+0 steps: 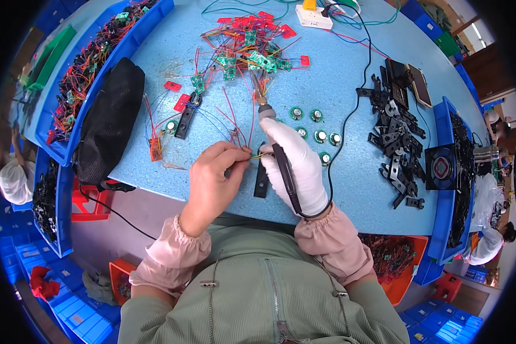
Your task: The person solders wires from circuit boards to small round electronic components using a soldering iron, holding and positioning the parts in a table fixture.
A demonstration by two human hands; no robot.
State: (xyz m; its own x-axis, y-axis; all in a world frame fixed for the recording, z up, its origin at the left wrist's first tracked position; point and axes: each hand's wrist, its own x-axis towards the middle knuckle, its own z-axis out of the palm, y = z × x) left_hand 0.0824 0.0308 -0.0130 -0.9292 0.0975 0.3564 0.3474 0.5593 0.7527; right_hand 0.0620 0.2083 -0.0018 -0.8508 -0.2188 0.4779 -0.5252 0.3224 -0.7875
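Observation:
My left hand (217, 175), bare, is closed in a pinch on thin wires (254, 156) in front of me. In my gloved right hand (300, 160) is a soldering iron (264, 109), its tip pointing away from me and its cord running back past the wrist. The gloved fingertips come close to the same wires; whether they grip them too is hidden. Beneath the fingers lies a flat black plastic part (261, 184). Just to the right sit several small round silver-and-green components (320, 137). Beyond the iron is a pile of green circuit boards (250, 38) with red tabs and coloured wires.
Black plastic parts (397, 155) are heaped at the right, near a small fan (443, 167). A black cable (346, 114) crosses the blue table (212, 114). To the left stand a black bag (112, 117) and a blue bin (133, 35) of wired boards. A power strip (313, 18) lies at the back.

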